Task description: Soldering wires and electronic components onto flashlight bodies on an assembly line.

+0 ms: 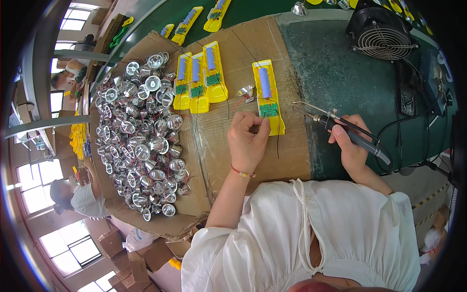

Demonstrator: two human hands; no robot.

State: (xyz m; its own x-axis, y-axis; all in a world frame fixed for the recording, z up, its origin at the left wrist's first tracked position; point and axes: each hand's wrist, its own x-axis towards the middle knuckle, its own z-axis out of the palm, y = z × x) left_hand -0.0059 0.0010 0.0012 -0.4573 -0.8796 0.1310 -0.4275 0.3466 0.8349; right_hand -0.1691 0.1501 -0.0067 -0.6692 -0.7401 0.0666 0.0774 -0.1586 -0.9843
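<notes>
My right hand [351, 141] is wrapped round the black handle of a soldering iron [361, 140], which has a thin metal feed tube along it. Its tip points left, just off the yellow flashlight housing [277, 127] on the cardboard. That housing holds a purple battery cell [264, 82] and a green circuit board [268, 110], with thin wires coming off it. At the board's lower left edge my left hand [248, 134] has its fingertips pinched together; whatever is between them is too small to make out. A shiny reflector cup [246, 92] with a red wire lies left of the housing.
Several yellow housings [194, 104] with cells and boards lie further left. Beyond them is a big heap of silver reflectors [146, 141] on cardboard [228, 160]. A black fan [384, 41] stands at the far right on the green mat [335, 68]. Another person [87, 197] sits at left.
</notes>
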